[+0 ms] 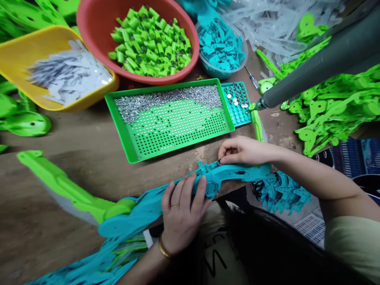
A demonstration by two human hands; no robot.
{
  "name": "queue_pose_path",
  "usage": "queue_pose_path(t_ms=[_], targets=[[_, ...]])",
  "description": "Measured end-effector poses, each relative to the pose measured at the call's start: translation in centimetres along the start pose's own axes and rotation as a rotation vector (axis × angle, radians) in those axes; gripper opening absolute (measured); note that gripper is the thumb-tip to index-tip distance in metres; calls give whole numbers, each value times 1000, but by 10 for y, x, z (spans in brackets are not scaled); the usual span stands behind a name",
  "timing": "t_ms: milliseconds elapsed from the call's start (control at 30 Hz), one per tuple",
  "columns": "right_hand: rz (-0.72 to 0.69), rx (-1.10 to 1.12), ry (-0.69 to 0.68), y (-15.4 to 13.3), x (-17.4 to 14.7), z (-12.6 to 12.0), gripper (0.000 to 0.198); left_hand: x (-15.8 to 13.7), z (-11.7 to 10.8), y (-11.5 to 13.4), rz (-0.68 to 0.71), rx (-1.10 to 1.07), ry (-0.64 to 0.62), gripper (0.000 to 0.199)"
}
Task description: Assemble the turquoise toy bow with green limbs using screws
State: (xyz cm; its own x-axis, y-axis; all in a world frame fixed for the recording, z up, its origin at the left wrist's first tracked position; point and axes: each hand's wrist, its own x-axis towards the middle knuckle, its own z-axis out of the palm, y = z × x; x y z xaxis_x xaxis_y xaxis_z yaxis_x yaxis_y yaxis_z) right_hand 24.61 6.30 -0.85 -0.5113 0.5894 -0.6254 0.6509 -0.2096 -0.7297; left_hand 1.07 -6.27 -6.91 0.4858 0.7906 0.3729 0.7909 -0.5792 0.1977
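Observation:
A long teal plastic shell point(228, 174) lies along the table's near edge. My left hand point(182, 213) presses down on its middle, fingers curled over the top edge. My right hand point(242, 150) pinches something very small against the shell's upper edge; what it is cannot be made out. A grey electric screwdriver point(311, 69) hangs from the upper right, its tip near a small teal tray of screws point(237, 103). A green perforated tray point(169, 118) of small metal pins sits just beyond my hands.
A red bowl point(97, 27) of green tubes, a yellow bin point(18, 51) of white strips and a clear bowl point(221, 73) of teal chips stand at the back. Green plastic parts point(332, 107) pile up at right, a green shell point(62, 186) lies at left, teal shells point(279, 194) below the table.

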Motion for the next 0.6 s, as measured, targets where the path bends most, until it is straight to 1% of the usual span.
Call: queue_pose_path(t_ms=[167,300,400,600], targets=[[-127,-153,7,-11,10,2,7,1,0,1,19,5,7,79],[-131,-226,9,-18,17,4,3,2,-2,1,24,49,3,79],[-104,-204,-3,-19,20,6,3,3,-2,0,30,54,3,76],[-46,-55,-27,-13,22,8,4,4,-3,0,32,55,-1,69]])
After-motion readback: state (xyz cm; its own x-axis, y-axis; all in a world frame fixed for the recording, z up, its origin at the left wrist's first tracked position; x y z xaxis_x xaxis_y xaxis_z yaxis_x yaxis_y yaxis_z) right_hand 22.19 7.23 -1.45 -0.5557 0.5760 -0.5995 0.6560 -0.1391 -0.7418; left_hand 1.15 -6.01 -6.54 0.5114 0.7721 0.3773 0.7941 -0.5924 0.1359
